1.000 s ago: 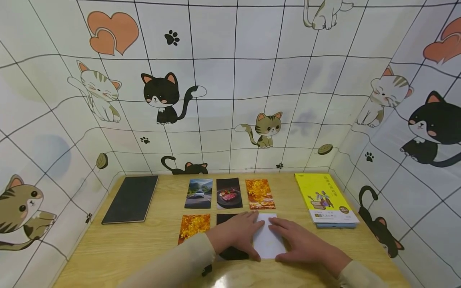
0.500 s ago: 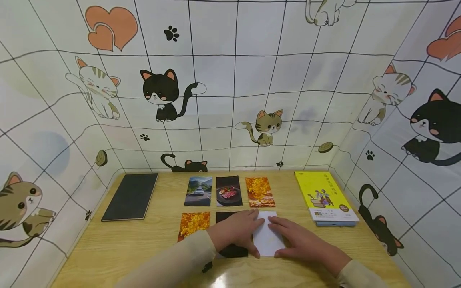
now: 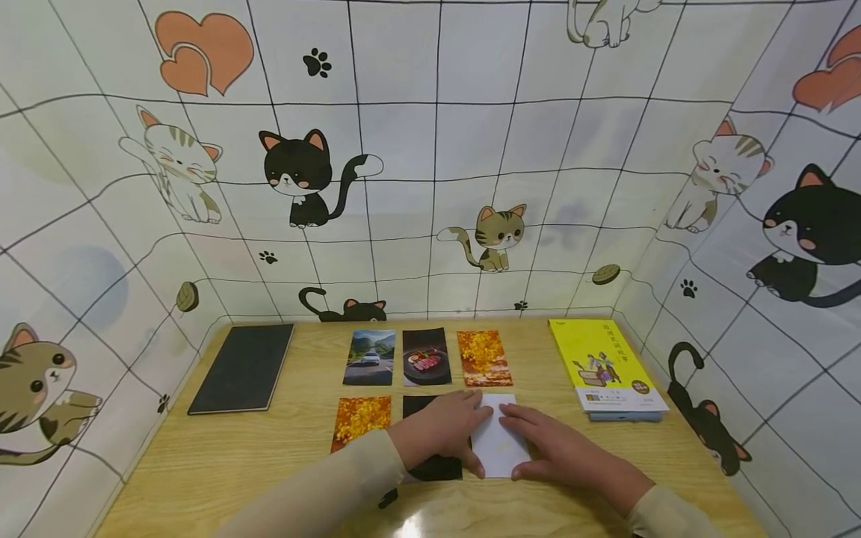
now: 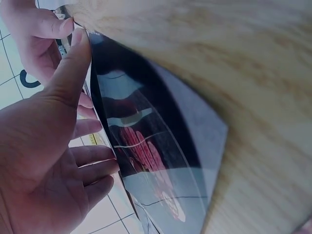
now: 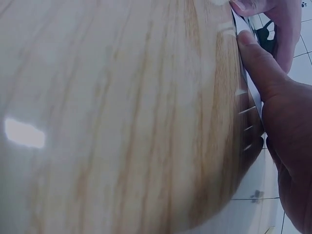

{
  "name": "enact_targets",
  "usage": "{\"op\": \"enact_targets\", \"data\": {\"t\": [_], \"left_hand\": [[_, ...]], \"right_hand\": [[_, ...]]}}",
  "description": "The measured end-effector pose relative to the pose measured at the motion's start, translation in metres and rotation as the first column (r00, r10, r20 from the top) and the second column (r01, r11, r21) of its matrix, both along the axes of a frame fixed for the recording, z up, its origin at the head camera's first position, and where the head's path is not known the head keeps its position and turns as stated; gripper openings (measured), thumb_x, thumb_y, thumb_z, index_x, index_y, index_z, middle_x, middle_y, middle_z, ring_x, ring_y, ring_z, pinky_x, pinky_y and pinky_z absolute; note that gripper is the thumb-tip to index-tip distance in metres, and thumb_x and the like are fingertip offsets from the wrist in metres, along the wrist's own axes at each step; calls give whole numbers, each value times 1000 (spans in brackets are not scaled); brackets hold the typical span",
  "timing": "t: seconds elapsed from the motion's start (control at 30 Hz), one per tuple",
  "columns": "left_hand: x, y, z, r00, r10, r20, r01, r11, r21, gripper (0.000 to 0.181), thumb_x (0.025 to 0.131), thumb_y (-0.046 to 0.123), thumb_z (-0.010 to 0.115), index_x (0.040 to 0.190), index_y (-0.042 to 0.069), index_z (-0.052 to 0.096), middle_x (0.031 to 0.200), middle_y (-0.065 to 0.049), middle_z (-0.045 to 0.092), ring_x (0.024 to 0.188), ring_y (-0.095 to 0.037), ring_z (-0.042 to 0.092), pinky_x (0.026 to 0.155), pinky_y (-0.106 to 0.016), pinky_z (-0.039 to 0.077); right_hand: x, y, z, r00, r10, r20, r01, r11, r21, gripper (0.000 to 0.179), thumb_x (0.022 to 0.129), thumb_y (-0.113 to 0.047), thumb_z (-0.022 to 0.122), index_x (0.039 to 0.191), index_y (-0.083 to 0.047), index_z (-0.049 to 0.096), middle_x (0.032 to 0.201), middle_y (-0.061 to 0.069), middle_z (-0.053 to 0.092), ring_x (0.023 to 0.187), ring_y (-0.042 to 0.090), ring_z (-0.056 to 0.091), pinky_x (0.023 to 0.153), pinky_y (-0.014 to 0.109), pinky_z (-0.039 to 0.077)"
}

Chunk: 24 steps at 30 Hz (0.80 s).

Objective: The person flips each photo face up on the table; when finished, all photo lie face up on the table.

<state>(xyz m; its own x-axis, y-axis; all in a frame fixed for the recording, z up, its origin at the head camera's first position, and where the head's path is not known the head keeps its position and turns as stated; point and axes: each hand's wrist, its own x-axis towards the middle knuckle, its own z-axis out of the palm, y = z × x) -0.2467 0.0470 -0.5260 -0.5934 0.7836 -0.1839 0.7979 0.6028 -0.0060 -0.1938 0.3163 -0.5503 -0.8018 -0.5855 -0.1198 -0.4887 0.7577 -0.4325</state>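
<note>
A white card (image 3: 499, 448) lies flat on the wooden table between my two hands. My left hand (image 3: 440, 427) rests its fingertips and thumb along the card's left edge, its fingers loosely extended. The right hand (image 3: 561, 447) touches the right edge in a similar way, fingers extended and thumb near the lower corner. Under my left hand lies a dark card (image 3: 436, 469), partly covered in the head view. In the left wrist view, this glossy card with a meat dish picture (image 4: 146, 151) shows beside the left hand (image 4: 53, 131). The right wrist view shows the right thumb (image 5: 256, 61) at the white card's edge.
Behind are a car card (image 3: 370, 358), a food card (image 3: 427, 357) and an autumn-leaf card (image 3: 484, 359). Another leaf card (image 3: 361, 423) lies left, partly behind the sleeve. A black notebook (image 3: 242, 368) is at far left, and yellow books (image 3: 608, 366) at right.
The head view has shifted slightly. Both hands stay at the white card's edges with almost no movement, and the cards keep their places.
</note>
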Motion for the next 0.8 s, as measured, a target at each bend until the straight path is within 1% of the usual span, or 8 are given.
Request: {"op": "enact_targets", "data": {"t": [0.2, 0.37, 0.5, 0.6, 0.63, 0.73, 0.8], "left_hand": [[0, 2, 0, 1000, -6, -27, 6, 1000, -6, 110, 76, 91, 77, 159, 23, 54, 154, -6, 56, 142, -21, 57, 117, -34, 49], [0, 3, 3, 1000, -9, -20, 9, 1000, 2, 111, 75, 90, 78, 161, 23, 53, 151, -7, 57, 140, -21, 57, 115, -33, 50], [-1, 3, 6, 1000, -1, -11, 1, 1000, 28, 104, 78, 84, 82, 158, 23, 55, 149, -6, 61, 137, -21, 61, 114, -35, 52], [-2, 3, 8, 1000, -1, 7, 0, 1000, 31, 98, 82, 80, 82, 158, 24, 56, 154, -7, 61, 141, -22, 60, 117, -37, 50], [-3, 3, 8, 1000, -4, 9, 4, 1000, 28, 96, 82, 79, 82, 158, 25, 57, 153, -7, 62, 140, -22, 61, 117, -38, 50], [-5, 2, 8, 999, -16, 30, 15, 999, 32, 94, 81, 79, 83, 156, 26, 59, 148, -6, 64, 134, -22, 63, 114, -38, 52], [-9, 0, 6, 999, -30, 28, 28, 998, 52, 93, 80, 80, 84, 153, 27, 62, 139, -4, 66, 126, -20, 66, 110, -38, 54]], "right_hand": [[0, 0, 1, 1000, -7, 9, 7, 1000, -5, 94, 95, -73, 72, 169, -21, 47, 179, 0, 33, 160, 33, 40, 124, 62, 39], [1, 0, 3, 1000, 3, -4, -3, 1000, -10, 94, 96, -72, 71, 169, -18, 46, 179, 3, 35, 159, 36, 41, 123, 63, 39], [0, 1, 5, 1000, -10, -18, 9, 999, -39, 91, 100, -68, 70, 170, -16, 45, 175, 8, 41, 155, 37, 47, 121, 64, 42], [-1, 1, 6, 999, -22, -27, 21, 999, -41, 88, 101, -67, 70, 170, -18, 45, 172, 8, 46, 153, 36, 50, 120, 64, 43], [-2, 0, 6, 999, -19, -29, 18, 999, -46, 87, 101, -66, 71, 170, -18, 45, 171, 8, 47, 152, 36, 51, 120, 64, 44], [-3, 0, 7, 999, 2, -37, -3, 999, -34, 87, 101, -66, 71, 170, -19, 45, 172, 6, 46, 153, 35, 50, 120, 63, 44], [-3, 0, 7, 999, 3, -36, -5, 999, -49, 86, 101, -64, 72, 170, -18, 46, 172, 6, 46, 153, 34, 50, 120, 63, 44]]}}
